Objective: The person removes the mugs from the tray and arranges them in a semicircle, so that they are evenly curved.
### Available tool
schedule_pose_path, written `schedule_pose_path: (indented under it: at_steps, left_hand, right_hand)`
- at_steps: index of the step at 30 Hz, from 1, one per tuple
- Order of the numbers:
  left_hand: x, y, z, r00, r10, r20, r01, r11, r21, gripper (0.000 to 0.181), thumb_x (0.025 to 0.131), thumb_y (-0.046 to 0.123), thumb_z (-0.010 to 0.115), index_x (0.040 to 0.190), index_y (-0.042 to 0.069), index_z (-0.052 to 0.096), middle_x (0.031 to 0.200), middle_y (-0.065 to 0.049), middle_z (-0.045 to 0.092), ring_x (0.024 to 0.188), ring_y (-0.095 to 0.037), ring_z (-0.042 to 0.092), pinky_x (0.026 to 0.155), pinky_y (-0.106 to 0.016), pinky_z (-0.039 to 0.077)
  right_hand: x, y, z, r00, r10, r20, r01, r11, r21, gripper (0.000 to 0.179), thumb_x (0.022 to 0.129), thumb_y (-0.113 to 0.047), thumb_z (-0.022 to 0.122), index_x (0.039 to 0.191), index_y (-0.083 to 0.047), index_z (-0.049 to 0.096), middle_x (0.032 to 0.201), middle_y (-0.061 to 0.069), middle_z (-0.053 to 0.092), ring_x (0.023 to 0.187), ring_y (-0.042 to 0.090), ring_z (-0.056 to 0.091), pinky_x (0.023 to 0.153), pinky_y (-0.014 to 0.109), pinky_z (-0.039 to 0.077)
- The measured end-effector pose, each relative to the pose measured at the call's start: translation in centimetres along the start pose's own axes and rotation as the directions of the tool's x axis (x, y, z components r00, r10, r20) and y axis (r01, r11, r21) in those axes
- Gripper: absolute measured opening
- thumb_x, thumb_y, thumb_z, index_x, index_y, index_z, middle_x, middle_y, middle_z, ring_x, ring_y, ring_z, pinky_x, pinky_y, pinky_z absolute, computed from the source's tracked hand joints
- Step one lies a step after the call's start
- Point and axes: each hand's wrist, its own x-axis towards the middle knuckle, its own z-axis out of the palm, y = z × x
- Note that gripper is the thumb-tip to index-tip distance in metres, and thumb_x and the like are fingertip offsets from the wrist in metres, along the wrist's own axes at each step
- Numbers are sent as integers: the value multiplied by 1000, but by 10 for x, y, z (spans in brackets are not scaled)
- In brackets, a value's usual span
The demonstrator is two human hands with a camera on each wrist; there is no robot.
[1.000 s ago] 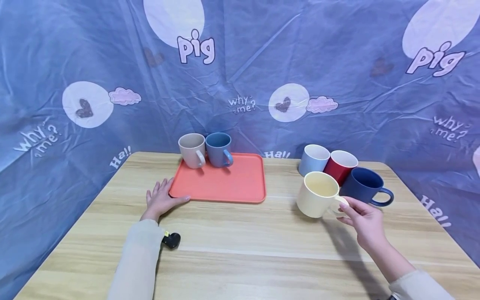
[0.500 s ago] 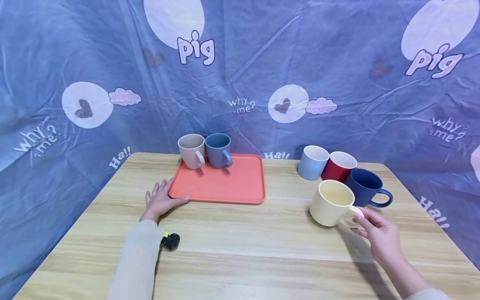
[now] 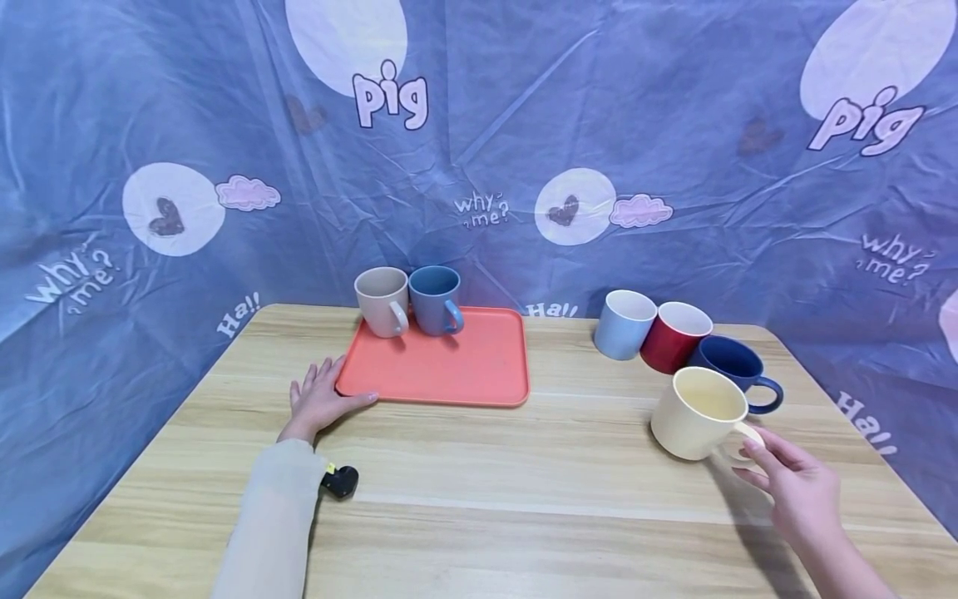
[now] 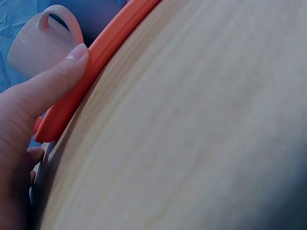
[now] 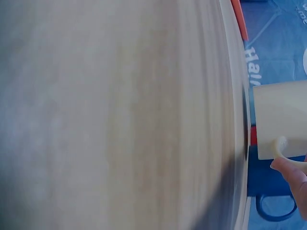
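My right hand pinches the handle of a cream mug between thumb and fingers, on the right of the table. The mug is upright and seems slightly above the tabletop, with its shadow to the lower right. It partly covers a navy mug behind it. My left hand lies spread at the near left corner of an orange tray. In the left wrist view the thumb touches the tray's front rim. A grey mug and a blue mug stand at the tray's back left.
A light blue mug and a red mug stand at the back right, beside the navy one. Patterned blue cloth hangs behind the wooden table. Near my left sleeve is a small black object.
My right hand has carried the cream mug rightward and toward me, from before the red mug to before the navy one. My left hand, the tray and its mugs have stayed put.
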Motion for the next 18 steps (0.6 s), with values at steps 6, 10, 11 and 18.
schedule_pose_path:
  at_steps: [6,10,11,18]
  left_hand:
    - [0,0,0,1000,0,-1,0,1000,3,107,60,69,57,138,8,18,139,-24,10,125,-40,-3,91,-57,-12]
    - [0,0,0,1000,-1,0,1,1000,5,107,60,69,57,138,8,18,139,-24,10,125,-40,-3,91,-57,-12]
    - [0,0,0,1000,-1,-1,1,1000,6,107,60,69,57,138,8,18,139,-23,10,125,-40,-3,91,-57,-12]
    - [0,0,0,1000,3,-3,-3,1000,11,106,60,69,57,138,8,18,139,-23,10,125,-40,-2,91,-57,-11]
  right_hand:
    - [-6,-13,1,998,26,-57,-24,999,35,23,76,9,59,97,2,65,82,4,65,70,12,62,54,31,49]
    - [-12,-25,9,994,35,-99,-29,998,62,21,75,9,60,93,1,67,79,5,65,67,11,61,53,30,49]
    - [-13,-26,10,994,37,-106,-29,997,71,21,74,10,61,92,1,67,78,5,65,67,11,61,53,30,49]
    - [-12,-29,5,981,70,-179,-56,995,85,21,73,10,62,89,-2,69,76,3,66,65,11,61,51,29,49]
